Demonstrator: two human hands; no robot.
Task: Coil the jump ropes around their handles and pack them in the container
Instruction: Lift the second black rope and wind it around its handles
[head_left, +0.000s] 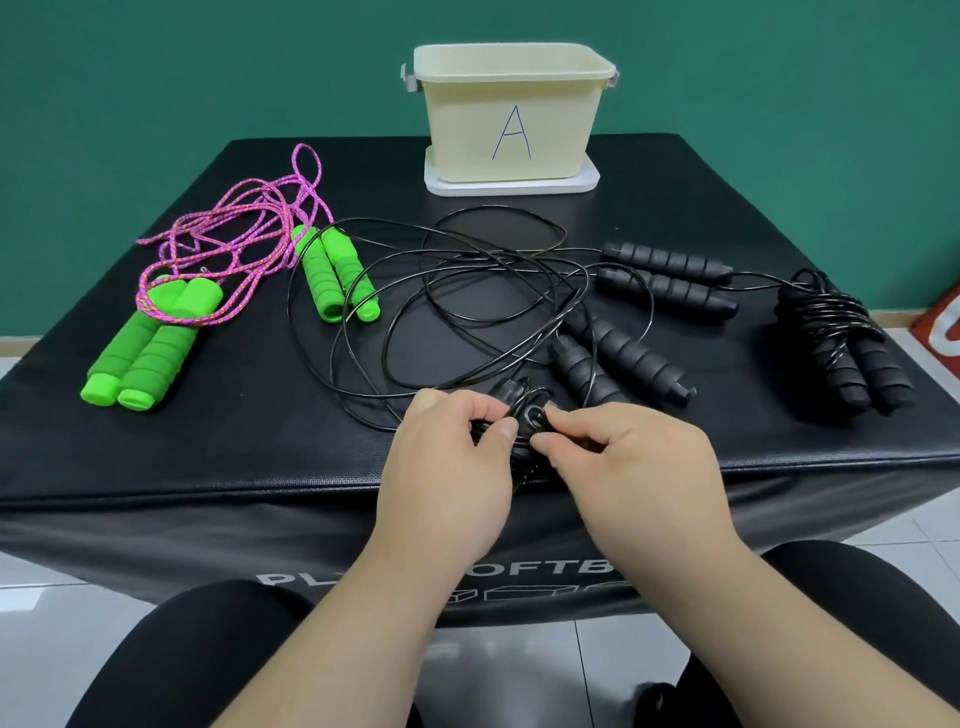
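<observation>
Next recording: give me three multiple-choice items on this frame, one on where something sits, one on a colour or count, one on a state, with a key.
1. Where does the container stand?
A. at the far edge of the black table, on a white lid
B. at the near edge, beside the hands
C. on the floor

2. How many pairs of green handles are on the table?
A. one
B. two
C. four

3. What state is the black rope at far right in?
A. lying loose
B. coiled around its handles
C. packed in the container

Key: 1 A, the container marked A sits at the back on the lid. 2 B, one green pair lies near the left edge and another nearer the middle. 3 B, its cord is wound tightly round the paired handles, while the left hand and right hand wind another black rope.
</observation>
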